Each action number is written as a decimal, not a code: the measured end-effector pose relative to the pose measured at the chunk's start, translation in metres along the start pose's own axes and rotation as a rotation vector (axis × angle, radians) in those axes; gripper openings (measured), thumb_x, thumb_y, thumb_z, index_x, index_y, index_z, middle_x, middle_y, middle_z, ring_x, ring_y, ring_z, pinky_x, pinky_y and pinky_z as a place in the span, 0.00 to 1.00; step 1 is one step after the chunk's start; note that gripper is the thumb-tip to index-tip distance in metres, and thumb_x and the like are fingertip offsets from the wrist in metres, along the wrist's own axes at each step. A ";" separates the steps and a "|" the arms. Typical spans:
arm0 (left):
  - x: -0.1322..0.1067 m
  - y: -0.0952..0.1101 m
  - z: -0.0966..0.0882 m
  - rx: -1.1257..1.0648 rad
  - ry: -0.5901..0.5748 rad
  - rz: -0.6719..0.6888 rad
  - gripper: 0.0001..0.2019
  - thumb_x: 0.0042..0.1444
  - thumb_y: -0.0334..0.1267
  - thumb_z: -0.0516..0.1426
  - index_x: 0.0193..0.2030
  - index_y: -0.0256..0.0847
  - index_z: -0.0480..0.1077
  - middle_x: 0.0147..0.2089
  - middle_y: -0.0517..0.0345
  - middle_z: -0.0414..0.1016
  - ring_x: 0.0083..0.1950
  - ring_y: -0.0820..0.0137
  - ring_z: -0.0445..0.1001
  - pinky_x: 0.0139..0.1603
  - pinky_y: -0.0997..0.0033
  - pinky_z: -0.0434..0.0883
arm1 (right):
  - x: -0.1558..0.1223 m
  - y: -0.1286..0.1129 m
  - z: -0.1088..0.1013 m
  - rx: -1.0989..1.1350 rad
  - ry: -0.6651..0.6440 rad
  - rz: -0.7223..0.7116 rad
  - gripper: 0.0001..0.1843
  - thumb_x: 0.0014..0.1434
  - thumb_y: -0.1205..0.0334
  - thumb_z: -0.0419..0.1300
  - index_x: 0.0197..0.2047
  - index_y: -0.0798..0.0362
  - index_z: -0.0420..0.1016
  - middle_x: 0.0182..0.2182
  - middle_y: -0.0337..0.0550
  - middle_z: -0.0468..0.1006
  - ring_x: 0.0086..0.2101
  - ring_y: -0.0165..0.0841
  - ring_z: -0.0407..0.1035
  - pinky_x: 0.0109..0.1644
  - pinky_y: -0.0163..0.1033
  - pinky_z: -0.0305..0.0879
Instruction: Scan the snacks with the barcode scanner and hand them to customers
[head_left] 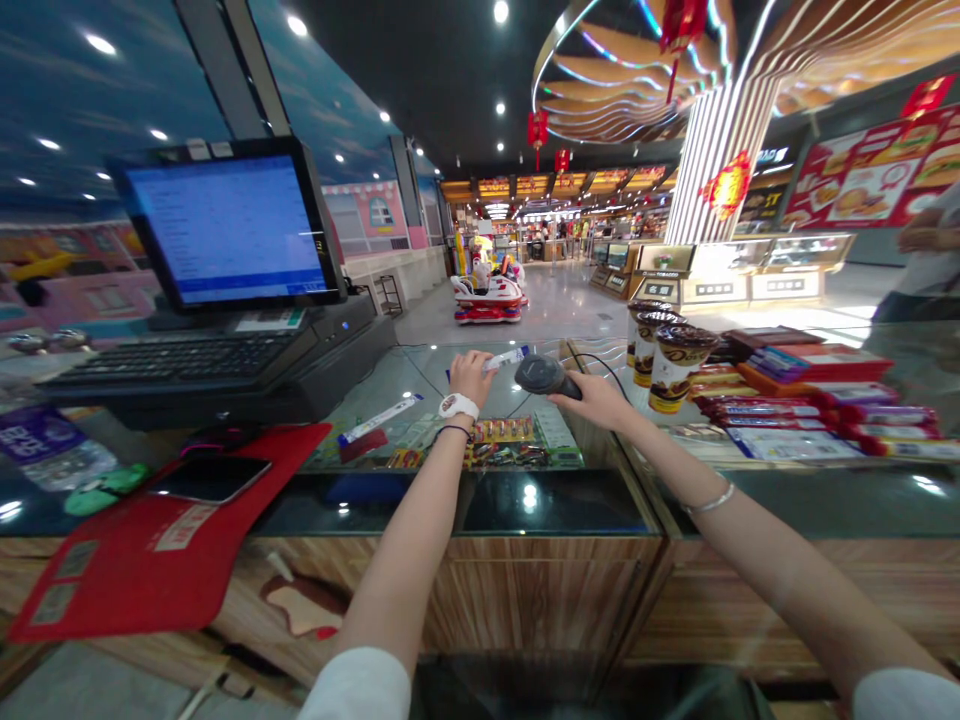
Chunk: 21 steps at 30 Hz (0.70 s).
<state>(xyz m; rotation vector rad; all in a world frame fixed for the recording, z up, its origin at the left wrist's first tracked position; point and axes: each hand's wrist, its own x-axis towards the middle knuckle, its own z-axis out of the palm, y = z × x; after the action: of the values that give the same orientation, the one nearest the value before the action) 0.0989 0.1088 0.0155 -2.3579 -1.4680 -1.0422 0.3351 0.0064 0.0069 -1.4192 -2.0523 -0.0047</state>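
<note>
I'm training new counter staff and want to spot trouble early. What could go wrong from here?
The dark cable near the front cup could catch and tip it if the right hand swings the scanner. The slim packet in the left hand looks like the second packet lying on the glass counter, so they might get mixed up. The phone lies on a red mat overhanging the counter's edge; a tug might drag it down.

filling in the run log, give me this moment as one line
left hand: holds slim white-and-blue item | right hand: holds dark handheld scanner near it | monitor: lit | brown cups: right of scanner
</note>
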 end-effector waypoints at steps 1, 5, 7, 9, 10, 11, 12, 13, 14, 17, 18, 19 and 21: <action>0.000 0.000 0.000 -0.007 0.001 0.001 0.11 0.61 0.35 0.58 0.50 0.46 0.73 0.52 0.51 0.77 0.57 0.59 0.73 0.68 0.52 0.58 | 0.000 0.000 0.001 0.011 -0.014 -0.018 0.19 0.62 0.50 0.59 0.49 0.54 0.74 0.41 0.51 0.81 0.42 0.44 0.75 0.43 0.41 0.66; 0.002 0.000 -0.001 -0.029 0.016 -0.001 0.11 0.61 0.36 0.57 0.51 0.47 0.73 0.53 0.52 0.76 0.57 0.59 0.72 0.69 0.52 0.56 | 0.000 0.004 0.010 0.041 -0.088 -0.080 0.22 0.58 0.57 0.61 0.55 0.55 0.70 0.46 0.50 0.79 0.44 0.42 0.74 0.48 0.42 0.67; 0.002 0.001 -0.002 -0.030 0.024 -0.001 0.12 0.62 0.36 0.57 0.51 0.47 0.73 0.53 0.52 0.77 0.57 0.59 0.72 0.69 0.52 0.56 | 0.000 0.007 0.015 0.055 -0.127 -0.124 0.22 0.57 0.58 0.62 0.55 0.54 0.69 0.48 0.50 0.78 0.45 0.41 0.73 0.50 0.43 0.66; 0.003 0.003 -0.003 -0.026 0.028 0.002 0.12 0.62 0.36 0.57 0.52 0.46 0.73 0.53 0.52 0.76 0.58 0.59 0.72 0.70 0.53 0.56 | 0.000 0.009 0.020 0.063 -0.166 -0.155 0.23 0.57 0.58 0.63 0.55 0.55 0.70 0.48 0.51 0.77 0.46 0.41 0.72 0.51 0.43 0.66; 0.003 0.003 -0.003 -0.025 0.028 0.005 0.12 0.62 0.36 0.57 0.52 0.46 0.73 0.53 0.52 0.76 0.58 0.59 0.72 0.70 0.53 0.56 | 0.000 0.010 0.021 0.065 -0.183 -0.161 0.23 0.57 0.58 0.63 0.54 0.55 0.70 0.48 0.51 0.76 0.46 0.42 0.72 0.51 0.44 0.66; 0.002 0.004 -0.004 -0.024 0.027 0.009 0.12 0.62 0.37 0.56 0.52 0.46 0.73 0.53 0.52 0.76 0.58 0.59 0.72 0.70 0.53 0.56 | 0.000 0.010 0.023 0.066 -0.198 -0.164 0.23 0.57 0.58 0.63 0.54 0.55 0.70 0.48 0.52 0.76 0.46 0.42 0.72 0.51 0.44 0.66; 0.002 0.005 -0.004 -0.025 0.027 0.015 0.13 0.62 0.37 0.56 0.52 0.46 0.73 0.53 0.52 0.76 0.58 0.59 0.72 0.70 0.53 0.56 | 0.000 0.010 0.024 0.068 -0.210 -0.167 0.23 0.58 0.57 0.63 0.54 0.55 0.70 0.48 0.52 0.76 0.46 0.43 0.72 0.51 0.44 0.66; 0.002 0.005 -0.004 -0.026 0.028 0.020 0.13 0.62 0.37 0.56 0.52 0.46 0.73 0.53 0.52 0.76 0.58 0.60 0.72 0.70 0.53 0.55 | -0.001 0.010 0.025 0.071 -0.220 -0.169 0.22 0.58 0.57 0.63 0.54 0.55 0.70 0.48 0.52 0.76 0.46 0.43 0.72 0.51 0.44 0.66; 0.002 0.006 -0.005 -0.029 0.028 0.026 0.13 0.62 0.37 0.56 0.53 0.46 0.73 0.53 0.52 0.76 0.58 0.60 0.72 0.71 0.53 0.55 | -0.001 0.010 0.026 0.074 -0.230 -0.172 0.22 0.58 0.57 0.63 0.54 0.55 0.70 0.47 0.51 0.76 0.46 0.43 0.72 0.51 0.44 0.66; 0.002 0.008 -0.006 -0.031 0.028 0.037 0.13 0.62 0.36 0.56 0.53 0.46 0.73 0.53 0.53 0.76 0.58 0.60 0.72 0.71 0.52 0.55 | -0.001 0.009 0.026 0.074 -0.258 -0.169 0.22 0.58 0.56 0.63 0.54 0.55 0.70 0.47 0.50 0.76 0.46 0.42 0.72 0.51 0.44 0.66; 0.002 0.009 -0.006 -0.029 0.027 0.039 0.13 0.62 0.36 0.56 0.53 0.46 0.73 0.53 0.53 0.76 0.57 0.60 0.73 0.71 0.52 0.55 | -0.001 0.009 0.026 0.073 -0.265 -0.167 0.22 0.58 0.55 0.63 0.54 0.55 0.70 0.47 0.50 0.76 0.45 0.42 0.72 0.51 0.43 0.66; 0.002 0.010 -0.007 -0.027 0.025 0.042 0.13 0.62 0.36 0.56 0.53 0.47 0.73 0.52 0.53 0.76 0.57 0.60 0.73 0.71 0.52 0.55 | -0.001 0.009 0.027 0.072 -0.271 -0.166 0.23 0.58 0.55 0.64 0.54 0.55 0.70 0.47 0.50 0.76 0.45 0.42 0.72 0.51 0.43 0.67; 0.002 0.012 -0.007 -0.021 0.023 0.049 0.13 0.62 0.36 0.56 0.53 0.46 0.73 0.52 0.53 0.76 0.57 0.60 0.73 0.71 0.53 0.55 | -0.001 0.009 0.028 0.070 -0.275 -0.168 0.23 0.58 0.54 0.64 0.54 0.55 0.71 0.46 0.50 0.76 0.46 0.42 0.72 0.51 0.43 0.67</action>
<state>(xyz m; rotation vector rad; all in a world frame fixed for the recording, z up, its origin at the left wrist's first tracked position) 0.1061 0.1007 0.0245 -2.3750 -1.3908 -1.0744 0.3289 0.0191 -0.0186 -1.2582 -2.3660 0.2005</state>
